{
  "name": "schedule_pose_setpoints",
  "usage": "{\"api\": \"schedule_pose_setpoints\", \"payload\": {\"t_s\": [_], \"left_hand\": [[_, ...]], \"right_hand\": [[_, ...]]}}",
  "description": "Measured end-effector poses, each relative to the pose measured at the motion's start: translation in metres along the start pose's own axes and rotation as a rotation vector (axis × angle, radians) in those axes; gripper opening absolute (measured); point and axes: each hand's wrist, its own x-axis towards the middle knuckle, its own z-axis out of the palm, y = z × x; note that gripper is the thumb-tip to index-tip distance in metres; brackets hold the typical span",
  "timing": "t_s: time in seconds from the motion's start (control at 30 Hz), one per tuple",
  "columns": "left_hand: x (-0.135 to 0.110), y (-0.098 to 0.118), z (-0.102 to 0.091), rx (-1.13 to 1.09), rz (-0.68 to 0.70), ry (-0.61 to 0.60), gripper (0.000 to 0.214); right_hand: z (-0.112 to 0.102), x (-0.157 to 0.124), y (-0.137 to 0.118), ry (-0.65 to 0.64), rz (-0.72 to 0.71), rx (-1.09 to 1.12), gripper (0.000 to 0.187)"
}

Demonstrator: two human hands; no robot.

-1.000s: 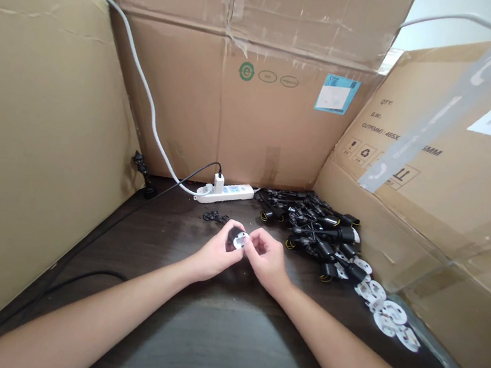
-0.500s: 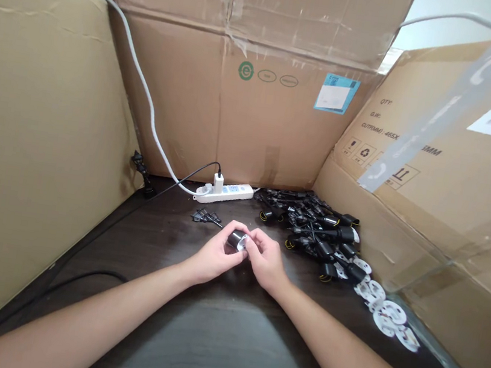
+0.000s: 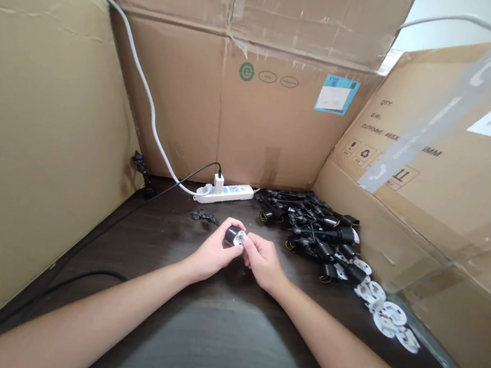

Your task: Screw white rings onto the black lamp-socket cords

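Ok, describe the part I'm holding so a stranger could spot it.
On the dark table, just in front of the white power strip, the left hand and right hand meet. Between them is a short black cylinder with a white end. Unlike the pile of black parts to its right, it is the only one in hand.

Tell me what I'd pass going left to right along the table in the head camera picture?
Cardboard box → small black loose piece → black cylindrical part with a white end, pinched by left hand and right hand → pile of black wired parts → white discs.
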Motion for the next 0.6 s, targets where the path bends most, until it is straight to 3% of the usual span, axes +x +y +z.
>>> {"api": "schedule_pose_setpoints", "payload": {"t_s": [0.23, 0.4, 0.6], "left_hand": [[0.0001, 0.0053, 0.0051, 0.061, 0.102, 0.03, 0.033], [0.0013, -0.0003, -0.0005, 0.01, -0.011, 0.0, 0.037], [0.0034, -0.0016, -0.0027, -0.061, -0.033, -0.009, 0.037]], "right_hand": [[-0.0005, 0.0001, -0.0048, 0.14, -0.048, -0.008, 0.029], [0.0008, 0.0, -0.0042, 0.141, -0.063, 0.029, 0.027], [0.0016, -0.0001, -0.0025, 0.12, -0.058, 0.076, 0.028]]}}
